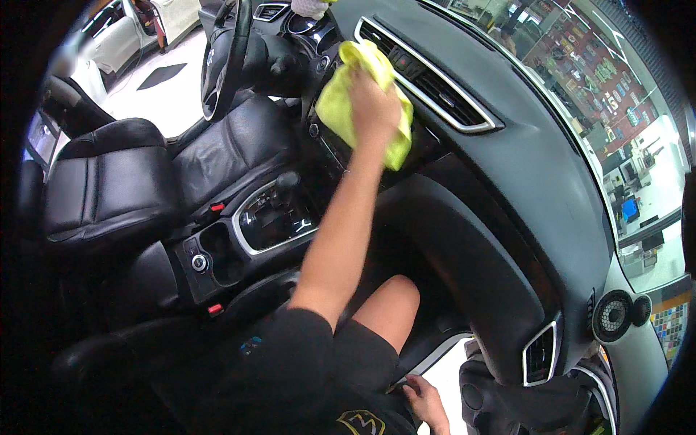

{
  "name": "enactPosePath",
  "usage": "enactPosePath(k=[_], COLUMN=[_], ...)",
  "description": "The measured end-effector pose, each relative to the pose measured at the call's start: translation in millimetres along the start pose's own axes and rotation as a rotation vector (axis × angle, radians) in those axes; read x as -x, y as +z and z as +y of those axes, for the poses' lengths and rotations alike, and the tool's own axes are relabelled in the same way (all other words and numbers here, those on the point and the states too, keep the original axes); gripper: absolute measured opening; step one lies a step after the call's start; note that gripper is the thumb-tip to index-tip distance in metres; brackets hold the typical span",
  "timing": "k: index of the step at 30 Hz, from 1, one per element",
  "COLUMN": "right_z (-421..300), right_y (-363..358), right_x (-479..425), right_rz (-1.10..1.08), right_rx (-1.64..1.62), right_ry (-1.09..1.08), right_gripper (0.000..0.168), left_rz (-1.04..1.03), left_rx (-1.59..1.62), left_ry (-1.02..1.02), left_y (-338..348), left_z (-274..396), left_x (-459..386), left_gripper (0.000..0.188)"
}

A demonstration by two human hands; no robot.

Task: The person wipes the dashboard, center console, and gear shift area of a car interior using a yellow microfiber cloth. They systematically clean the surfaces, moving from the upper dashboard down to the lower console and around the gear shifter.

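My left hand [375,106] presses a bright yellow-green cloth [399,147] against the centre of the car's dashboard, just below the middle air vents [440,92]. The cloth is bunched above the fingers and hangs out on both sides of the hand, hiding most of the centre panel. Part of the hand is blurred. Low in the view, my right hand [427,405] is beside my dark shorts, near the door sill, with its fingers slightly bent and nothing seen in it. The gear lever [288,182] stands to the left of my outstretched left forearm.
The steering wheel [231,60] and black leather driver's seat [114,185] are at left. Cup holders [220,255] lie in the centre console. A fluffy white object [310,8] sits atop the dashboard. The passenger door [527,397] stands open at lower right, a round speaker [614,315] above it.
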State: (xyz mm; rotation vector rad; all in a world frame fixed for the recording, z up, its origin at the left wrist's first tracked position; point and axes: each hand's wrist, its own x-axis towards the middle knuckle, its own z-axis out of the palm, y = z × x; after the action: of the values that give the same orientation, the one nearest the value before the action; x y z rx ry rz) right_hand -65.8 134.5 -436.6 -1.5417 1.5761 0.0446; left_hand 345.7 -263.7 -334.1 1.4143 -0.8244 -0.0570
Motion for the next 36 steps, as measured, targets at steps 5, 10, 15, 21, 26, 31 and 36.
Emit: enactPosePath(k=[5,10,15,21,26,31,36], right_z=[-10,-33,-11,-31,13,-14,1], right_y=[12,5,12,6,24,13,16], right_x=[-4,-3,-15,-8,-5,6,-19], right_rz=[-0.079,-0.067,-0.105,-0.014,-0.075,-0.143,-0.163], right_rx=[0.135,0.151,0.08,0.028,0.091,-0.054,0.109], right_ry=[-0.016,-0.007,0.009,0.009,0.181,0.041,0.056], right_gripper=[0.038,0.04,0.041,0.04,0.041,0.044,0.041], left_rz=[-0.277,-0.227,-0.251,-0.249,-0.183,-0.057,-0.203], left_rx=[-0.034,-0.063,-0.042,-0.023,-0.051,-0.424,-0.463], left_ry=[0.421,0.334,0.665,0.676,0.104,-0.323,-0.282], left_y=[-20,-51,-15,-37,-38,-67,-54], left_z=[24,-6,36,-24,-83,-140,-62], left_x=[175,166,95,76,-31,-70,18], left_gripper=[0.076,0.061,0.057,0.054,0.05,0.043,0.037])
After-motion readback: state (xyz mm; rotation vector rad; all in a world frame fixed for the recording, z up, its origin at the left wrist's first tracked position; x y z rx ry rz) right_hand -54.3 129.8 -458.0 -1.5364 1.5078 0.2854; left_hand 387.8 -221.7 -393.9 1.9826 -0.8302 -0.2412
